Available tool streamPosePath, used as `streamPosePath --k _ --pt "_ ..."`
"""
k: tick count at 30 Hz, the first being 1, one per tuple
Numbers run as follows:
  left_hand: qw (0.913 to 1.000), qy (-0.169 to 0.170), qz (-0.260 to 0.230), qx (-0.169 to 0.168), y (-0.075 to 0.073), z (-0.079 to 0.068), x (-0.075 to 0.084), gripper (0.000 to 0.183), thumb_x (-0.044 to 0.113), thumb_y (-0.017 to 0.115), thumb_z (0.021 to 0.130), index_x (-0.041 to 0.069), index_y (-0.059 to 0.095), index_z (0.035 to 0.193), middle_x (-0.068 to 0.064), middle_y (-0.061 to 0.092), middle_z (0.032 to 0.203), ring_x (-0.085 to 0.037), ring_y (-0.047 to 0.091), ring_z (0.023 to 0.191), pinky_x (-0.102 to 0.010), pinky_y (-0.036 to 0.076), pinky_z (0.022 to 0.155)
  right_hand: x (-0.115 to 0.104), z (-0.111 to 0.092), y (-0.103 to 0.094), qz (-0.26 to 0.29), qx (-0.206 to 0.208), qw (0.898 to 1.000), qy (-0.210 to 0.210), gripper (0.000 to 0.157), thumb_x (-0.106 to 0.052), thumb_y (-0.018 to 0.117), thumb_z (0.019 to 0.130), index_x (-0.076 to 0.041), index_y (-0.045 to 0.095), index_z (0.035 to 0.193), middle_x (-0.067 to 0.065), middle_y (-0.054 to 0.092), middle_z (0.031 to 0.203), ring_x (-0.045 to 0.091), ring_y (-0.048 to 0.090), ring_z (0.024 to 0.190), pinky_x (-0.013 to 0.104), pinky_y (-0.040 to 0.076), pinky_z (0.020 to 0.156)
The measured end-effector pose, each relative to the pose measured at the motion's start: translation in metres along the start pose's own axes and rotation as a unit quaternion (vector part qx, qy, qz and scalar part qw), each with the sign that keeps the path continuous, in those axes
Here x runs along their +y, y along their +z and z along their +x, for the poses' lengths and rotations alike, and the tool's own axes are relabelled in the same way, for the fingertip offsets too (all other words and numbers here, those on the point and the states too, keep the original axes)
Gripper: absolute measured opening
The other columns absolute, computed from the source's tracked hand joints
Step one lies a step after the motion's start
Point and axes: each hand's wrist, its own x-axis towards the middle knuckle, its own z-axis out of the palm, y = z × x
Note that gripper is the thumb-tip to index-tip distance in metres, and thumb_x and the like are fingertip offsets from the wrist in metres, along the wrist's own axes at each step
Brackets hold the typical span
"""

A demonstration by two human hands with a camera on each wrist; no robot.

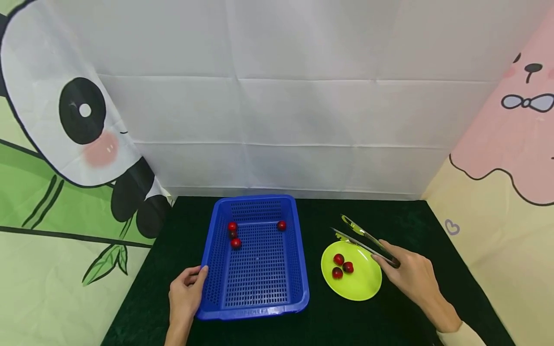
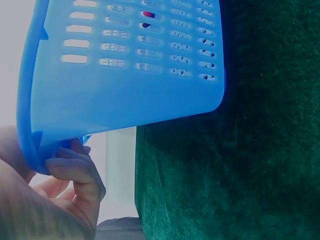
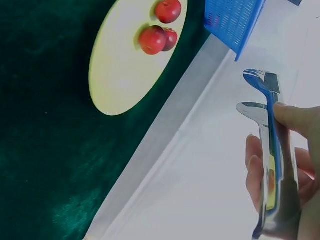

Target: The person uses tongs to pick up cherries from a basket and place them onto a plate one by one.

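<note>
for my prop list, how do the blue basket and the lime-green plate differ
The blue basket is rectangular, the lime-green plate rounded. The basket is larger and deep, the plate smaller and shallow. The basket is full of slots, the plate solid. Both hold small red fruits.

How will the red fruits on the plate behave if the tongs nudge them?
The fruits look round, so they would probably roll. Their glossy skins may slip between the metal tongs. The plate looks shallow, so might not stop them.
</note>
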Motion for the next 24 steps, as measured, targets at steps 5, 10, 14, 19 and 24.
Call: streamPosePath --k 5,10,14,19,24 --pt "1.0000 -0.006 0.004 -0.001 0.001 0.000 0.000 0.046 0.039 0.064 0.103 -0.001 0.066 0.124 -0.021 0.072 0.102 -0.021 0.070 0.079 -0.030 0.053 0.066 0.000 0.006 -0.001 0.001 0.002 1.000 -0.006 0.047 -0.014 0.092 0.074 -0.002 0.076 0.117 -0.012 0.041 0.060 0.000 0.034 0.053 0.021 0.030 0.045" --pt "1.0000 -0.007 0.002 -0.005 0.001 -0.001 0.001 0.045 0.037 0.063 0.103 -0.002 0.066 0.125 -0.023 0.070 0.103 -0.021 0.069 0.078 -0.031 0.054 0.066 -0.001 0.012 -0.001 0.005 0.003 1.000 -0.011 0.047 -0.014 0.091 0.074 -0.002 0.076 0.117 -0.012 0.041 0.060 0.000 0.034 0.052 0.021 0.030 0.045" --pt "1.0000 -0.004 0.000 -0.005 0.001 -0.001 0.000 0.046 0.038 0.062 0.104 -0.003 0.065 0.125 -0.024 0.070 0.104 -0.022 0.070 0.078 -0.032 0.055 0.066 -0.002 0.018 0.001 0.010 0.007 1.000 -0.019 0.047 -0.015 0.091 0.075 -0.002 0.076 0.117 -0.013 0.040 0.059 0.000 0.034 0.052 0.021 0.028 0.044" --pt "1.0000 0.001 -0.001 -0.002 0.001 -0.002 0.000 0.047 0.038 0.063 0.103 -0.003 0.066 0.125 -0.024 0.070 0.104 -0.023 0.070 0.079 -0.033 0.057 0.067 -0.005 0.025 0.003 0.014 0.010 0.999 -0.031 0.047 -0.016 0.091 0.075 -0.003 0.077 0.117 -0.014 0.041 0.059 0.000 0.034 0.052 0.020 0.028 0.044" --pt "1.0000 0.001 -0.003 -0.002 0.000 -0.004 0.003 0.045 0.037 0.063 0.103 -0.003 0.066 0.124 -0.024 0.071 0.103 -0.023 0.071 0.079 -0.032 0.056 0.066 -0.009 0.034 0.004 0.017 0.015 0.999 -0.049 0.050 -0.014 0.093 0.071 -0.003 0.077 0.117 -0.015 0.039 0.058 -0.002 0.032 0.052 0.017 0.025 0.044"
